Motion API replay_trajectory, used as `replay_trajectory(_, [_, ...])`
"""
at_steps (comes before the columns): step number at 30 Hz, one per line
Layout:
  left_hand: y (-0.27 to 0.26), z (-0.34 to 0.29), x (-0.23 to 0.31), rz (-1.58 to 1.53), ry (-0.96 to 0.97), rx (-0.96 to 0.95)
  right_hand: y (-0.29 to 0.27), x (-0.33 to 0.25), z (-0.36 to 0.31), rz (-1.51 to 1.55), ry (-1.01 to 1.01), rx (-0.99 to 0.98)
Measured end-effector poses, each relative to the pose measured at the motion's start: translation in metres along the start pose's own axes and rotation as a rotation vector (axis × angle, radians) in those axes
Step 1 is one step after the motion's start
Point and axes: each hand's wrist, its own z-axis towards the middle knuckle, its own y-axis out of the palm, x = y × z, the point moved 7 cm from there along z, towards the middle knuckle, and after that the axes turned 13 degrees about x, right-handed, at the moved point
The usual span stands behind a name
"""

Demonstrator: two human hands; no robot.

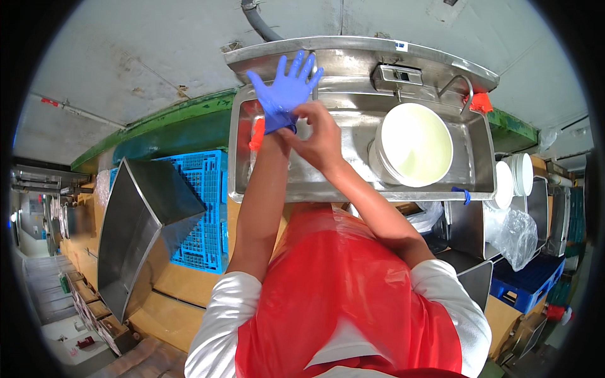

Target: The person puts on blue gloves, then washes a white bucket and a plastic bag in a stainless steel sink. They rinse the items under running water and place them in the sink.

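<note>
Over the left part of a steel sink (353,189), my left hand (287,94) is raised with its fingers spread wide. It wears a blue disposable glove (277,104), bunched at the wrist. My bare right hand (320,135) pinches the cuff of that glove between thumb and fingers. To the right of my hands, a white bucket (413,148) stands in the sink, tilted a little; its inside looks pale and bare. An orange-red piece (257,133) lies at the sink's left side, next to my left wrist.
Behind the sink are a curved tap (455,85) and a metal box (397,75). A blue scrap (463,194) hangs on the front rim. At left, a large steel bin (129,233) leans by a blue pallet (214,233). White buckets (520,173) and a dark blue pallet (526,283) stand right.
</note>
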Motion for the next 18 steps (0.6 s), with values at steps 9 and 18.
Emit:
replay_trajectory(9, [0.030, 0.003, -0.003, -0.110, -0.107, -0.175, 0.010, 0.029, -0.027, 0.517, 0.322, -0.173])
replay_trajectory(18, [0.116, -0.034, 0.033, -0.118, -0.130, -0.576, 0.000, -0.005, -0.008, 0.392, -0.018, -0.460])
